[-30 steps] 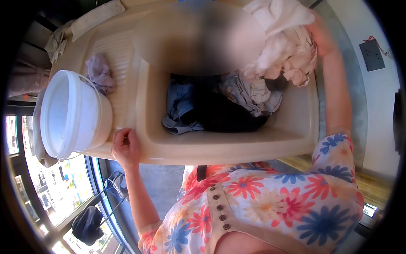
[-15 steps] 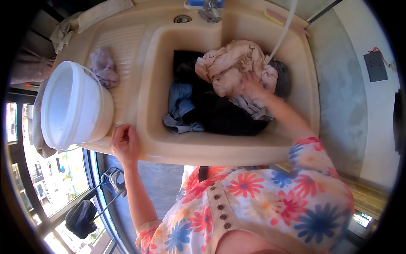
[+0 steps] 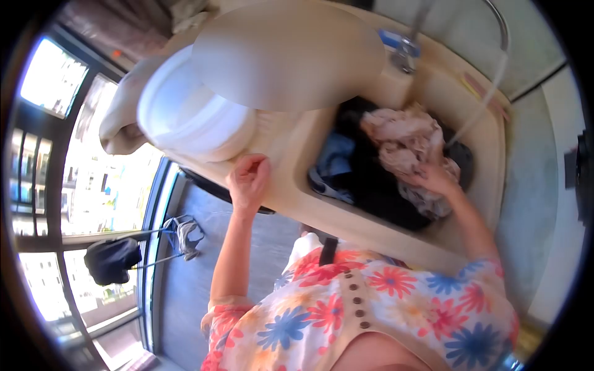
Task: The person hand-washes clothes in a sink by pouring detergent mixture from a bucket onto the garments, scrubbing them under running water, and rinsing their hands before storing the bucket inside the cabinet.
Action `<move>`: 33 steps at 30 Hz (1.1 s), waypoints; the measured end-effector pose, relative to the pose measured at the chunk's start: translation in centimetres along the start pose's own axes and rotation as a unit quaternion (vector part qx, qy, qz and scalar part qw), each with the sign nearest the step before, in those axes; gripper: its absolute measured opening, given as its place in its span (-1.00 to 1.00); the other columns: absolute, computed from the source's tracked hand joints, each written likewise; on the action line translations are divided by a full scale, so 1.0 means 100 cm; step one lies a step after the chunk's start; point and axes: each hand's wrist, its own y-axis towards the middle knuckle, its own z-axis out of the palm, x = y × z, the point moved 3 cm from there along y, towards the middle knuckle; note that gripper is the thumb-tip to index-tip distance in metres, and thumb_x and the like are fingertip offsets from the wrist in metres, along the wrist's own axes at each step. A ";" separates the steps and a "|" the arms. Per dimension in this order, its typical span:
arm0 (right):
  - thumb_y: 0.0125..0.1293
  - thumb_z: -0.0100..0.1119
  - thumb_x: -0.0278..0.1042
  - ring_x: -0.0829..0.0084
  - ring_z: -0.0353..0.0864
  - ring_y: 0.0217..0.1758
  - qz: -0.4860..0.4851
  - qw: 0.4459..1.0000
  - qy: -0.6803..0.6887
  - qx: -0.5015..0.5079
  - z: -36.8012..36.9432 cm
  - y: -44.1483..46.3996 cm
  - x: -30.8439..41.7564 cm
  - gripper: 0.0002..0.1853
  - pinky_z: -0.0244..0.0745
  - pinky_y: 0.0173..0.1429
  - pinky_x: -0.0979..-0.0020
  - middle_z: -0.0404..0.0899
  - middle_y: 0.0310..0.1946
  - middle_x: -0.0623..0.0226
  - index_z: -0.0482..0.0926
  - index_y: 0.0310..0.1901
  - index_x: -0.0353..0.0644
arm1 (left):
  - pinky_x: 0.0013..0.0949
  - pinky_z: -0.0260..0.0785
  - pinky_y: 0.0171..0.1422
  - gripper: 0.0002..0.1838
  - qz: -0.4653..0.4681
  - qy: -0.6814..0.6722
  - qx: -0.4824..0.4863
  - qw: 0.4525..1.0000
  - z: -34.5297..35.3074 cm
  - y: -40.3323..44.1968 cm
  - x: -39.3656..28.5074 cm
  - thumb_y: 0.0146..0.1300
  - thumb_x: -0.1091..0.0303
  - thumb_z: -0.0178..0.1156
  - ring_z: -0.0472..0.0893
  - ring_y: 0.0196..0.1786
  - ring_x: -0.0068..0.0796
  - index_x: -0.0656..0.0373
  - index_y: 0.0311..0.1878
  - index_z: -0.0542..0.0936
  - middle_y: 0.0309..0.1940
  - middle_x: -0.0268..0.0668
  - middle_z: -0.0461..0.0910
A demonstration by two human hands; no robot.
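My right hand (image 3: 438, 178) is down in the sink basin, gripping a crumpled pale pink garment (image 3: 399, 130) with part of its fingers lost in the folds. Under and beside that garment lie black clothes (image 3: 377, 191) and a blue piece of clothing (image 3: 334, 154). My left hand (image 3: 249, 180) is curled closed at the front edge of the beige sink (image 3: 288, 179), with nothing visible in it. Close behind it stands a white bucket (image 3: 185, 117) on the ribbed drainboard.
A tap (image 3: 403, 57) and a white hose (image 3: 489, 93) are at the back of the sink. A blurred oval hides part of the drainboard. A grey cloth (image 3: 120, 130) hangs past the bucket. Windows and a black bag-like item (image 3: 112, 261) are at left.
The view has turned and shifted left, so the sink appears tilted and further right. My right hand stays at the pink garment; my left hand remains curled at the edge.
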 end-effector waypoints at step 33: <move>0.23 -0.04 -0.21 0.09 0.44 0.04 -0.343 0.905 0.127 -0.215 -0.109 0.120 0.374 -0.66 0.30 0.14 0.20 0.49 -0.08 -0.01 0.50 -0.08 -0.28 | -0.43 0.35 -0.32 -0.59 0.240 0.173 -0.147 0.944 -0.072 0.095 -0.144 -0.18 0.50 0.11 0.44 -0.54 -0.42 0.11 -0.14 0.63 -0.54 -0.29 0.42</move>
